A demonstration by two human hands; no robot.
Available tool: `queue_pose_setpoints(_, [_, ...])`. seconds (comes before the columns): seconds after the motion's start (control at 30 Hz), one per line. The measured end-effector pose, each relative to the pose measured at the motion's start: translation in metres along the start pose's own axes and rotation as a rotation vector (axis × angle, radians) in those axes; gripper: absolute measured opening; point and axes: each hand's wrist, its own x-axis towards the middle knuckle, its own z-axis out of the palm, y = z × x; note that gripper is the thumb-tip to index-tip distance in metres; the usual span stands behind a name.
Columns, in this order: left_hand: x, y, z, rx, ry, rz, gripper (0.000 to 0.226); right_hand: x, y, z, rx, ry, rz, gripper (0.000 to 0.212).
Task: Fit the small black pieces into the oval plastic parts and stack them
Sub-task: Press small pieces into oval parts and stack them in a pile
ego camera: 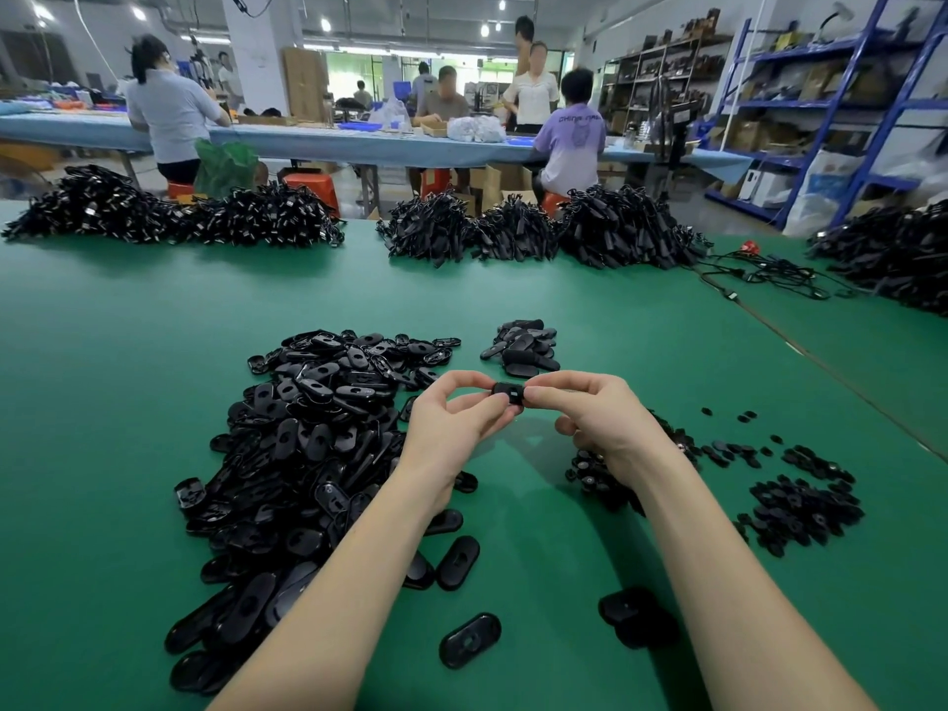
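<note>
Both hands meet above the green table (128, 377) on one black oval plastic part (508, 391). My left hand (456, 428) pinches its left end between thumb and fingers. My right hand (600, 418) pinches its right end. A square opening shows in the part's middle. A big heap of loose oval parts (308, 428) lies to the left. A small stack of oval parts (523, 346) sits just behind the hands. Small black pieces (800, 500) lie in heaps to the right, partly hidden under my right wrist.
Single oval parts (469, 639) lie near the front between my forearms. Large piles of black cable assemblies (513, 233) line the far table edge. A black cable (769, 272) trails at the right. Several people work at a long bench behind.
</note>
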Motion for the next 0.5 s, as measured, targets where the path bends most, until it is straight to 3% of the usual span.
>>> queue_pose_setpoints(0.5, [-0.0004,-0.0015,-0.0011,0.085,-0.013,0.034,0.017,0.0006,0.0016,0.0083,-0.084,0.080,-0.109,0.005])
